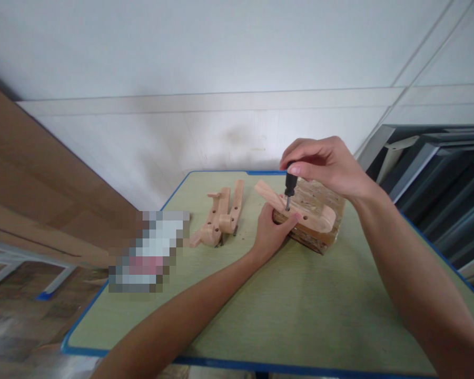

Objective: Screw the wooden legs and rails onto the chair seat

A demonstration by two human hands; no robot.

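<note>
My right hand [319, 160] grips the black handle of a screwdriver [291, 181], which stands nearly upright. The shaft's tip meets a hole in a pale wooden hook [318, 220], where a screw may sit but is too small to make out. Under the hook lies a rough chipboard block [332, 197]. With thumb and fingers my left hand [272, 226] clasps the hook and the block's near left edge. A second hole shows in the hook, right of the thumb. Left of my left hand, several similar wooden hooks [217, 216] lie together, with dark screws beside them.
The green table [300, 316] has a blue edge and stands against a white wall [221, 131]. A blurred-out flat object [154, 252] lies at its left side. Cardboard [55, 184] leans at the left; dark panels [446, 173] are stacked at the right.
</note>
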